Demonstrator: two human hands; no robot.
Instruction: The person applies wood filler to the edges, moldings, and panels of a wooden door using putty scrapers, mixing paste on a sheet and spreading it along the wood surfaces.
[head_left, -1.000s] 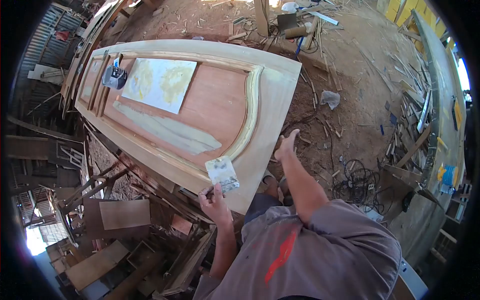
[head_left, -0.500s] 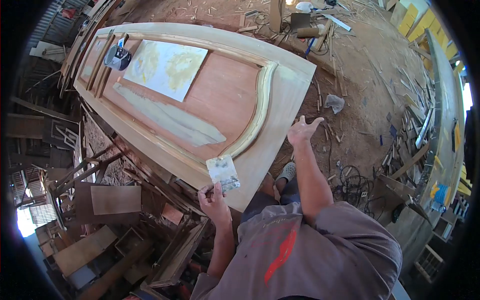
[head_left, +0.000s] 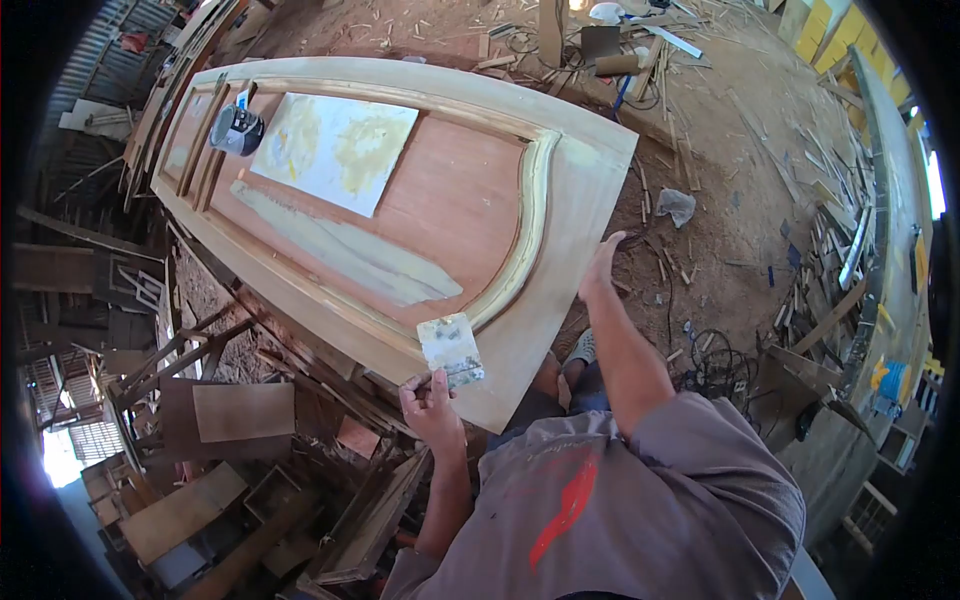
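My left hand [head_left: 434,412] grips a square putty spreader [head_left: 450,346] by its lower edge. Pale and dark smears mark its face, and it is held over the near edge of a wooden door [head_left: 583,188]. By the door's right edge is my right hand [head_left: 600,268], with its fingers stretched out and nothing in them; whether it touches the wood I cannot tell. A long pale streak of filler [head_left: 360,255] covers part of the door's reddish panel. On the panel lies a white board [head_left: 375,165] smeared with yellowish paste, beside a dark can [head_left: 240,133].
Wood scraps and a clear plastic bag [head_left: 676,207] litter the dirt floor. Dark cables [head_left: 715,360] coil to the right of my feet. A long bench [head_left: 885,290] runs along the right side. Boards and frames [head_left: 185,510] are piled at lower left.
My right hand has turned from spread fingers to a more edge-on pose by the door's edge. The left hand keeps its hold on the spreader. The view has shifted slightly.
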